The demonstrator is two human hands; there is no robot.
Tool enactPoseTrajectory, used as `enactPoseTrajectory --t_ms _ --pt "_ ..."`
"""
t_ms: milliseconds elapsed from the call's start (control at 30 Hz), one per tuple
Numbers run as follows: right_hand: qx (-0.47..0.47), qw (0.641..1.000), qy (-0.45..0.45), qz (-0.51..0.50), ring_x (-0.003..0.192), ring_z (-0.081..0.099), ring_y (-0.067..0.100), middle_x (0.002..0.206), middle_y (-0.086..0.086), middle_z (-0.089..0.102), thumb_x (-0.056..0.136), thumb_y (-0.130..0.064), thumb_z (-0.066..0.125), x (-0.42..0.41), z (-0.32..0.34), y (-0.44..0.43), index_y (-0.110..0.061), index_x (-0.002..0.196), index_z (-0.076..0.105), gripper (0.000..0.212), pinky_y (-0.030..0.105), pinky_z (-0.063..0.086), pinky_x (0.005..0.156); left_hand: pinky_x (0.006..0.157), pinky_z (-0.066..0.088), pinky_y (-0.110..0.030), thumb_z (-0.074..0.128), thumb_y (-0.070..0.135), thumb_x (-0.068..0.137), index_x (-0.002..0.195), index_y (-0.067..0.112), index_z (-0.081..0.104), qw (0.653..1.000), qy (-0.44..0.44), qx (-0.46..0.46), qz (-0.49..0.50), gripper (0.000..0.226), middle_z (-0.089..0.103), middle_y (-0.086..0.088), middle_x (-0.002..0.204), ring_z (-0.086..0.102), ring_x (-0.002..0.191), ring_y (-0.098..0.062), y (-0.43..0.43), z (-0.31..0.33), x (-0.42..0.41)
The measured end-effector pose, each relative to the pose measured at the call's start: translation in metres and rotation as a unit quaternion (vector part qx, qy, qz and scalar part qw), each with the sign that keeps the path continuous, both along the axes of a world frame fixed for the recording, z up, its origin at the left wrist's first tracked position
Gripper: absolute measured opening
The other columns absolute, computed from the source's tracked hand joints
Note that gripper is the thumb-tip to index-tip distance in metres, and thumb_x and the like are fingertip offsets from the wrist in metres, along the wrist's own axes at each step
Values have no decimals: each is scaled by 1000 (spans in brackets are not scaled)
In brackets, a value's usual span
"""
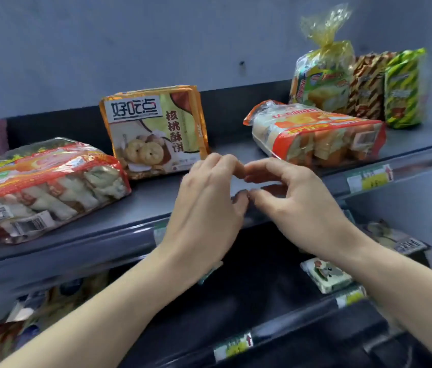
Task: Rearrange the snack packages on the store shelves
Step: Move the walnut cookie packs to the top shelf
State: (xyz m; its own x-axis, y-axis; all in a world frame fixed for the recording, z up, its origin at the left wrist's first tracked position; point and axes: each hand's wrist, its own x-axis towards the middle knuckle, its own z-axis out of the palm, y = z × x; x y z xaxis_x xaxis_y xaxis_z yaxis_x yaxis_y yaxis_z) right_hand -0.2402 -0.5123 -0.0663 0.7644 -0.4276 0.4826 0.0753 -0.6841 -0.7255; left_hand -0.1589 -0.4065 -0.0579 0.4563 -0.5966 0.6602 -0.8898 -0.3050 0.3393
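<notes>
Biggest risk I'd guess: the upright cookie pack (156,131) leans on nothing much, so a careless reach could tip it over. Both hands hover empty over the top shelf (143,205) (fingertips nearly touching): left hand (206,205) and right hand (297,205) each have a loosely curled, open grip, palms down.

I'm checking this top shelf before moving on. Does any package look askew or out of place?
Yes. Two red-trimmed clear packs lie flat and skewed, while the walnut cookie pack and the bags at the right stand upright. Both hands are empty.
</notes>
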Motion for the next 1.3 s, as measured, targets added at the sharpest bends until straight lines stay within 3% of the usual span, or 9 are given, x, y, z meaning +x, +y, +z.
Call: enactPoseTrajectory --t_ms 100,300,433,600,800,900,1133,1200,1300 --pt "21 996 50 -77 79 63 -4 94 -10 71 83 -6 61 -47 -30 -29 -27 99 67 27 12 48 76 78 35 -20 65 15 80 94 19 61 993 42 44 -97 15 59 6 94 55 94 -15 -30 -19 -31" --pt "61 953 118 -272 96 64 15 102 2 70 82 -3 61 -114 -82 -124 -11 107 69 27 24 47 90 84 43 -33 63 17 82 98 12 63 953 127 182 -208 17 64 -3 100 57 95 -21 -124 -70 -75" --pt "106 932 148 -313 104 62 19 111 8 68 84 -2 61 -144 -113 -183 -6 113 66 30 23 44 92 65 45 -27 63 14 86 108 9 64 902 284 250 -207 22 63 -5 103 57 82 -17 -193 -108 -80" --pt "124 919 204 -314 109 60 22 118 8 66 85 -13 65 -164 -149 -256 -7 120 63 36 27 43 92 63 46 -20 63 11 87 114 10 62 838 473 235 -138 27 66 -7 100 58 77 -13 -260 -144 -83" --pt "160 903 267 -295 105 60 25 118 10 66 86 -13 64 -175 -180 -348 -6 122 60 36 30 45 83 86 54 -29 63 11 88 115 10 59 802 537 249 -82 27 63 -5 101 63 100 -20 -329 -170 -93" --pt "178 899 292 -272 92 55 19 115 10 65 88 -12 62 -171 -191 -385 -6 120 60 33 25 39 75 84 51 -28 63 9 87 115 8 55 781 578 233 -41 28 60 -8 103 60 101 -21 -361 -181 -97" --pt "198 892 349 -207 112 55 27 124 16 60 88 -7 59 -147 -217 -439 3 125 55 39 27 41 88 72 48 -24 60 1 87 84 11 50 749 638 168 60 15 53 -2 86 56 82 -15 -406 -203 -98" --pt "204 885 365 -203 109 56 27 121 16 60 88 -5 57 -140 -222 -447 3 122 56 35 28 41 86 74 47 -24 60 0 88 95 10 52 727 664 157 74 15 52 -1 85 51 85 -15 -416 -209 -97" --pt "225 873 386 -196 105 55 25 120 14 59 89 -8 56 -129 -232 -461 0 125 52 38 26 39 81 95 45 -31 59 1 88 123 3 49 704 689 152 86 36 56 -9 120 47 96 -16 -431 -220 -92"
